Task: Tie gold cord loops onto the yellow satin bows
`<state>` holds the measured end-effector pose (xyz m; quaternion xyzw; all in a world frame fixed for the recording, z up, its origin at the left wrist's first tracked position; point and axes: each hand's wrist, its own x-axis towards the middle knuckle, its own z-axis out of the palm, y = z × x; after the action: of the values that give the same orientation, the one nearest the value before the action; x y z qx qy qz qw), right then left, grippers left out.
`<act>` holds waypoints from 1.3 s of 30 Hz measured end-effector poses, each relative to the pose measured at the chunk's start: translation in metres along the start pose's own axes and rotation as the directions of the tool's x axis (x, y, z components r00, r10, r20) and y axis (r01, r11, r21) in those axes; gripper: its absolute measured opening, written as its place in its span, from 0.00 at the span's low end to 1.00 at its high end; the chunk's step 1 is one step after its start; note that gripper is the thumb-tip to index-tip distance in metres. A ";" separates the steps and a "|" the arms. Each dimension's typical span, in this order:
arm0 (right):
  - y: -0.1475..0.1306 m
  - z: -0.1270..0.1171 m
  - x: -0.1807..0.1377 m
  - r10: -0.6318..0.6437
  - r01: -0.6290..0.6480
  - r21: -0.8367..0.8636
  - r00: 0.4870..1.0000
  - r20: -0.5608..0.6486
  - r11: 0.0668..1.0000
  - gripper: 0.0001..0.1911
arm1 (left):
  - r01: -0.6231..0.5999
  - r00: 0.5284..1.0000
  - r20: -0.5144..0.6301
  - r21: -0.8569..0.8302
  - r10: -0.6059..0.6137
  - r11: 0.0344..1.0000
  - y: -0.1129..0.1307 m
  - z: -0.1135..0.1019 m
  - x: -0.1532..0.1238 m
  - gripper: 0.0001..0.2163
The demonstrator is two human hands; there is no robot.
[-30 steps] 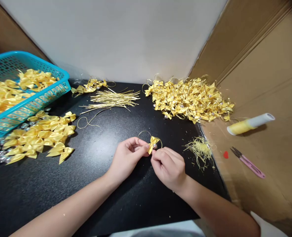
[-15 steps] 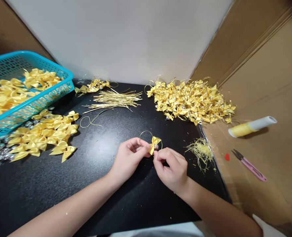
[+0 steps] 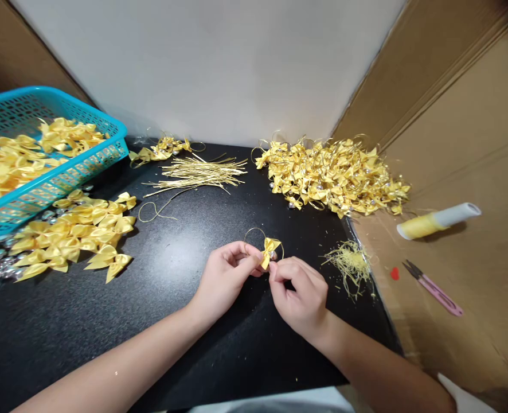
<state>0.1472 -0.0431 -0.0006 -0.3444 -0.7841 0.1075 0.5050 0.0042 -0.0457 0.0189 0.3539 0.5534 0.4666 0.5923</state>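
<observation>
A yellow ribbon bow with a small shiny bell at its middle is held over the black table. My left hand pinches the bow's left side between thumb and fingers. Behind the bow curves a loop of thin gold cord. My right hand is closed just below and right of the bell, thumb and index finger pressed together. What lies between those fingertips is too small to make out.
At left a blue basket holds yellow bows, with more bows and bells beside it. Gold cords lie at the back; a heap of belled bows sits back right. Thread scraps, pink-handled snips and a thread tube are at right.
Both hands and the bow have shifted very slightly to the right. Both hands stay pinched at the bow.
</observation>
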 end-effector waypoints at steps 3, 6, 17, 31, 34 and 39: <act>0.000 0.001 -0.002 0.051 -0.051 0.020 0.999 -0.012 0.998 0.12 | 0.003 1.000 0.011 -0.023 -0.002 1.000 -0.002 0.000 0.000 0.08; 0.001 0.003 -0.006 0.175 -0.173 0.066 0.984 -0.020 0.983 0.10 | 0.002 1.000 0.019 -0.054 -0.001 0.999 -0.004 -0.001 0.000 0.07; -0.002 0.008 -0.008 0.505 -0.487 0.371 0.861 0.053 0.791 0.08 | -0.009 1.000 0.012 -0.073 0.010 0.997 -0.002 -0.001 -0.001 0.06; -0.004 0.011 -0.006 0.605 -0.566 0.487 0.791 0.094 0.665 0.08 | -0.042 0.997 0.061 -0.096 0.048 0.995 -0.005 -0.002 0.000 0.07; -0.004 0.012 -0.006 0.619 -0.573 0.502 0.780 0.093 0.647 0.08 | -0.057 0.996 0.062 -0.092 0.063 0.994 -0.005 -0.002 0.000 0.07; -0.006 0.012 -0.005 0.620 -0.571 0.515 0.779 0.093 0.640 0.09 | -0.076 0.995 0.065 -0.082 0.081 0.994 -0.005 -0.002 -0.002 0.07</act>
<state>0.1358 -0.0486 -0.0070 -0.4393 -0.5436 0.4574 0.5498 0.0035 -0.0490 0.0151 0.3674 0.4994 0.4988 0.6056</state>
